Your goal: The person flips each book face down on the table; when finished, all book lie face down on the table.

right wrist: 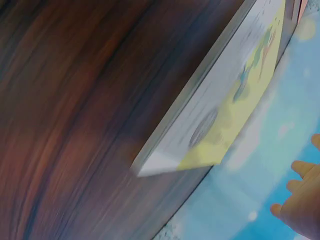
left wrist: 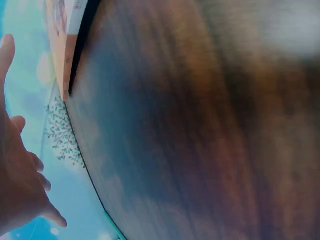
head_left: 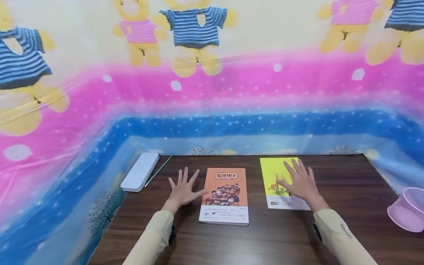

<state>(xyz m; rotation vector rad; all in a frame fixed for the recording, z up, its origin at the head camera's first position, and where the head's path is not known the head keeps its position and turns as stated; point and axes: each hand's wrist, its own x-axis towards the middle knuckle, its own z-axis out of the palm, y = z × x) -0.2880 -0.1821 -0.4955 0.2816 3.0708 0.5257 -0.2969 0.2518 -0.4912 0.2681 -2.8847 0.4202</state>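
Observation:
An orange book [head_left: 226,195] with a white lower band lies flat on the dark wooden table [head_left: 258,235]. Just left of it my left hand [head_left: 183,191] is held with fingers spread, the thumb overlapping the book's left edge in the head view. To the right lies a yellow book [head_left: 273,180] with a giraffe picture and a white lower band. My right hand [head_left: 302,183], fingers spread too, covers part of its right side in the head view. Neither hand grips anything. In the right wrist view the yellow book [right wrist: 250,90] appears apart from the fingers.
At the back left lies a white, rounded case [head_left: 141,172], with a thin dark green stick [head_left: 158,171] beside it. A pink cup-like container [head_left: 409,209] is at the right edge. A cloth printed with bears [head_left: 212,121] hangs behind the table.

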